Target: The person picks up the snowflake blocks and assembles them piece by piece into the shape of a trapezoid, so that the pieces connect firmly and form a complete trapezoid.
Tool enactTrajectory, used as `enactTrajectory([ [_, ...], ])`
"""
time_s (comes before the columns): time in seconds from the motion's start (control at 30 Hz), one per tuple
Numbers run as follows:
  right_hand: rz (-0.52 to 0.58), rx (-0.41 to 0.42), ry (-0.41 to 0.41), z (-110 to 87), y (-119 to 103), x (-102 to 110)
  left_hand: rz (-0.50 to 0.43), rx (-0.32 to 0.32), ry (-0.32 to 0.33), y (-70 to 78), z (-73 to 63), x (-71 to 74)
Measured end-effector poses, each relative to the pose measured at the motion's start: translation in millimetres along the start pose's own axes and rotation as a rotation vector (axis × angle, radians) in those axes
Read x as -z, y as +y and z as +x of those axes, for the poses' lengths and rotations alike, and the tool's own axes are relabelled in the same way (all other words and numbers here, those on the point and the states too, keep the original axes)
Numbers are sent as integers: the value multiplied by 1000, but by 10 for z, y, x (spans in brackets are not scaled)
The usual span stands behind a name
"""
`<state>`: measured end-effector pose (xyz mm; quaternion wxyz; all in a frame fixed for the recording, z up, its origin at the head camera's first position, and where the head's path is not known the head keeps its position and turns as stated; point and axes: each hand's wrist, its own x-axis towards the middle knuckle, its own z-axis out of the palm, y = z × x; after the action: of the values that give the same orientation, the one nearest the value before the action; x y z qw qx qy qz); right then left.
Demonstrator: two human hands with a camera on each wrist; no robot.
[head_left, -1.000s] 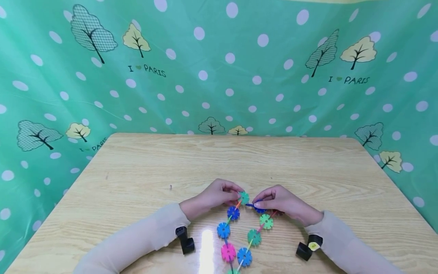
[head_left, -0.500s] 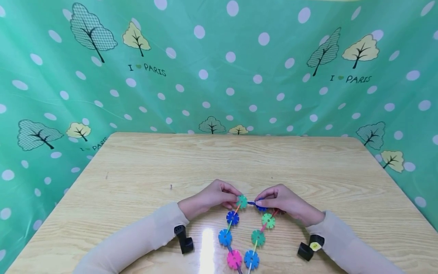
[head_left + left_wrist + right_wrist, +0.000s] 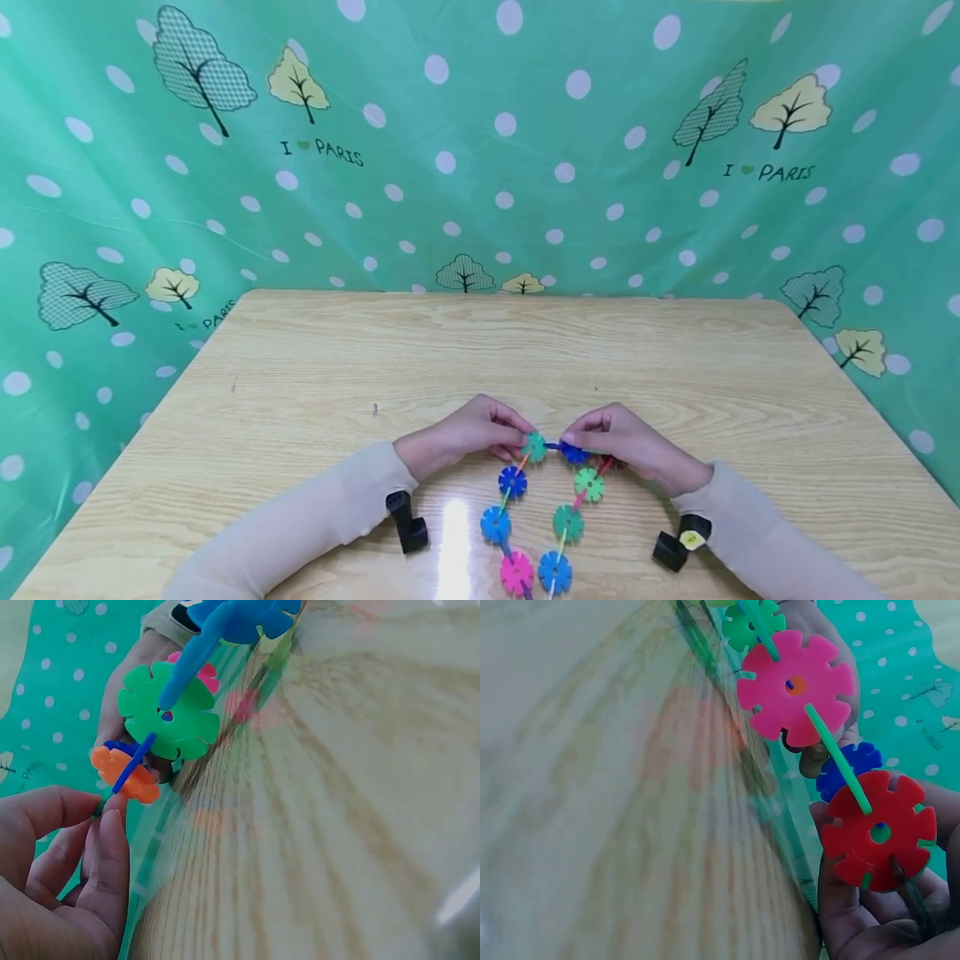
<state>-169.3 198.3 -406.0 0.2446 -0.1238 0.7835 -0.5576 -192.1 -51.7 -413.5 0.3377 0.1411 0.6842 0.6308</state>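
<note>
Notched plastic discs are slotted into a chain, seen in the head view running from both hands toward the table's near edge. My left hand [image 3: 476, 427] pinches a teal-green disc [image 3: 535, 447] at the chain's far left. Opposite it, my right hand [image 3: 622, 437] pinches a dark blue disc [image 3: 575, 452]. Between these two lies a blue disc [image 3: 552, 446] seen edge-on, touching the green one; how deep it sits cannot be told. Below are a pink disc [image 3: 517, 573] and a lighter blue disc [image 3: 555, 573]. A red disc [image 3: 881, 830] hangs by my right fingers.
The chain lies over a wood-grain table [image 3: 315, 358]. A green dotted curtain [image 3: 480, 150] hangs behind it. Black camera mounts [image 3: 408, 525] are worn at both wrists. The chain's nearest part runs out of the head view.
The green disc has come down slightly to meet the edge-on blue disc, closing the small gap between them. The chain's near part has shifted right and toward the near edge.
</note>
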Motion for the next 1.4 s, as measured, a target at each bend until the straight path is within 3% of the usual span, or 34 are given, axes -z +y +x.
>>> enactTrajectory([
  [0.47,96,-7,88,-25,41,-21,10,-15,40,-9,44,-49],
  [0.8,87,-12,97,-10,53,-53,25,-6,-28,-8,90,-22],
  [1.0,80,0,117,-21,27,-117,29,-10,-30,-32,109,-40],
  [1.2,95,-5,139,-28,31,-131,12,1,-4,-30,116,-36],
  [1.4,190,-24,160,-29,59,-133,6,-8,56,-25,136,18],
])
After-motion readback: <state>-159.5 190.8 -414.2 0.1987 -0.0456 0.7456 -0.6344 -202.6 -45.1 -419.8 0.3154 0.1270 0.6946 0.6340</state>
